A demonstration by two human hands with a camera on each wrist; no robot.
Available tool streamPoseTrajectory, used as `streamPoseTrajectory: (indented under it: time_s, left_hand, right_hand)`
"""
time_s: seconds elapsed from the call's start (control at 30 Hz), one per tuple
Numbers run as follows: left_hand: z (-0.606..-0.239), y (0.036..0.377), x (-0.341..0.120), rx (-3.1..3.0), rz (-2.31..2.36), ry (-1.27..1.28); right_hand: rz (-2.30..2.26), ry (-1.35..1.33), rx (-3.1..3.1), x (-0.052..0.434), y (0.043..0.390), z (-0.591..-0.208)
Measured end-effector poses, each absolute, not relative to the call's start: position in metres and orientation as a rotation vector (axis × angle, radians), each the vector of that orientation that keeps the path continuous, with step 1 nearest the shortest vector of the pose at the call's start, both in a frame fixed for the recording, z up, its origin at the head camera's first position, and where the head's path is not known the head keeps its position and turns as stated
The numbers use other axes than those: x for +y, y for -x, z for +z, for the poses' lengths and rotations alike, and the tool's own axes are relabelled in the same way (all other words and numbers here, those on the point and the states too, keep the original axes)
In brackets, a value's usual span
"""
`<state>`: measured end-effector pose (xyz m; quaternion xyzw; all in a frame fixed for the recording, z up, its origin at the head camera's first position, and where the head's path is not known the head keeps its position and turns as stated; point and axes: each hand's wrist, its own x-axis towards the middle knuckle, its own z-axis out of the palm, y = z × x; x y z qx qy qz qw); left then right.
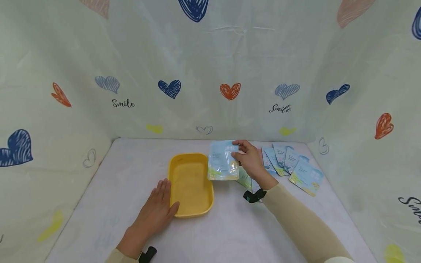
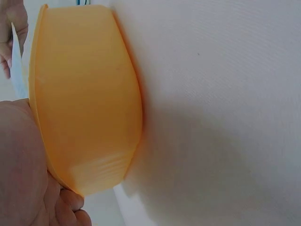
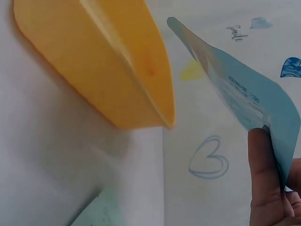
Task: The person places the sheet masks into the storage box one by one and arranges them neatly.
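My right hand (image 1: pixel 250 159) pinches a light blue sachet (image 1: pixel 223 160) by its right edge, thumb on the near face. The sachet is held up beside the right rim of a yellow plastic tray (image 1: pixel 191 186), overlapping that rim in the head view. In the right wrist view the sachet (image 3: pixel 235 84) is seen nearly edge-on, raised above the table. My left hand (image 1: pixel 154 208) rests against the tray's left side, fingers straight along the rim, thumb over the near left edge. The tray's inside shows bare yellow. In the left wrist view the tray's outer wall (image 2: pixel 89 99) fills the middle.
Several similar blue sachets (image 1: pixel 306 177) lie fanned out and overlapping at the right of the white table (image 1: pixel 138 160). A greenish sachet (image 1: pixel 244 178) lies partly hidden under my right hand. A heart-printed curtain (image 1: pixel 204 58) stands behind and at both sides.
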<state>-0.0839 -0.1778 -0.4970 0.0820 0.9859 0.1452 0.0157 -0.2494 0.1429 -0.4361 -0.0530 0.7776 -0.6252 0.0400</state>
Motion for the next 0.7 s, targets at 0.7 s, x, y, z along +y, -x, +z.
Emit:
streamPoseTrajectory:
  time_s: [0.7]
  left_hand:
    - [-0.496,0.09,-0.168,3.027,0.477,-0.301]
  right_hand:
    - [-1.829,0.301,2.26,0.069,0.243,-0.452]
